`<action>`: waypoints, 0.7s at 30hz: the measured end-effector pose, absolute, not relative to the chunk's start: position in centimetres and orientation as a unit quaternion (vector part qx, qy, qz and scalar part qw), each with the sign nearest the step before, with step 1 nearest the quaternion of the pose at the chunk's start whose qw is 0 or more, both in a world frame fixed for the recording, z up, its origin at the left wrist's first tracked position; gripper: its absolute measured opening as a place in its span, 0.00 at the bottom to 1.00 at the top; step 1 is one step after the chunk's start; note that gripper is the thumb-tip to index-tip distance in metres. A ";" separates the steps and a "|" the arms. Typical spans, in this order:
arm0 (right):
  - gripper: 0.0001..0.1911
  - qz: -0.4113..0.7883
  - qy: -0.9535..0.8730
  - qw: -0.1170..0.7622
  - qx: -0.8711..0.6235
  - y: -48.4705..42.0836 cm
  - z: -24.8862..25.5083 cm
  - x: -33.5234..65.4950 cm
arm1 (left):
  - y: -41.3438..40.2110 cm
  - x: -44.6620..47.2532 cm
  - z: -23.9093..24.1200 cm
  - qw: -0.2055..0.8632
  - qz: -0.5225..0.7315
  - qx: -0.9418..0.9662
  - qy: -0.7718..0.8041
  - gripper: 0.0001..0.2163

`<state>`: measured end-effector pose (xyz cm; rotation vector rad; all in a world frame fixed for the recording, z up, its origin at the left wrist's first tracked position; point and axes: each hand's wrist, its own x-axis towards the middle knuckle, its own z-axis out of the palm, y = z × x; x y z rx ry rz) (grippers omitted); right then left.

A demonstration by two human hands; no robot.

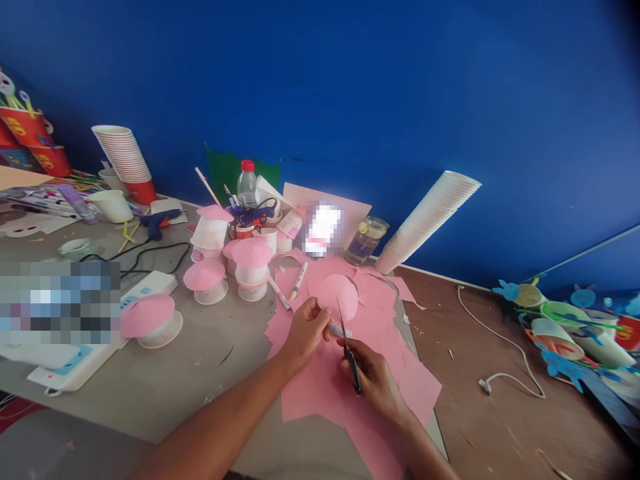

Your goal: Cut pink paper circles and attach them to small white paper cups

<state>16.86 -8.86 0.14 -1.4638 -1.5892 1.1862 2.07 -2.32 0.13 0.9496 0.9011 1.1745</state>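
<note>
My right hand (373,373) is wrapped round the black handles of a pair of scissors (353,367). The slim blades point up and away, crossing in front of a round piece of pink paper (336,293). At the lower edge of that round piece, my left hand (307,328) is closed in a pinch on it. Behind the blades and between my hands lies a small pale tube or marker (341,331), partly hidden. Loose pink paper sheets (320,393) spread under both hands. A capped marker (301,280) rests just beyond my left hand.
Cup shapes with pink paper tops (253,253) stand to the left. A tall leaning stack of white paper cups (430,220), a glass jar (367,240) and a lit phone (323,230) are at the back. A glue gun (160,223) and a power strip (105,347) lie left.
</note>
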 end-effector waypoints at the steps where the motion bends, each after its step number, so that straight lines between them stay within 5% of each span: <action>1: 0.23 0.451 -0.610 0.331 -0.562 -8.9 0.1 16.9 | -2.3 2.1 0.1 0.636 0.514 0.418 0.396 0.13; 21: 0.22 0.429 -0.618 0.319 -0.577 -8.8 0.0 16.9 | -2.3 1.8 0.9 0.626 0.504 0.434 0.407 0.12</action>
